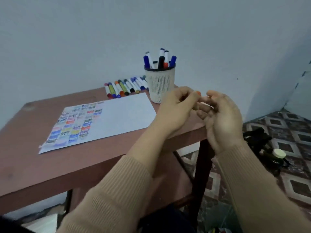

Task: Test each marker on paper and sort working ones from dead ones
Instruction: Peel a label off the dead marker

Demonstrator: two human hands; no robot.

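Orange shows at the tip of the left hand [176,108], a small cap or marker end pinched between its curled fingers, and a thin white marker [206,103] runs from there across to the right hand [222,121], whose fingers curl around its other end; both hands grip it together, raised over the near right corner of the table, though motion blur hides whether the cap is on or off. Ribbed tan sleeves cover both forearms. Just beyond the left hand stands a white mesh cup [159,84] with a dark rim, holding several upright markers with blue, black and red caps. To the left of the cup, against the wall, a row of markers [125,87] lies side by side on the table top, caps in many colours. In front of that row a white sheet of paper [121,116] lies flat, its left part filled with small coloured test scribbles, its right part blank. The reddish-brown table [42,165] carries all of this. On the patterned tile floor [299,132] to the right lies a dark object with a pale round lid [279,153]
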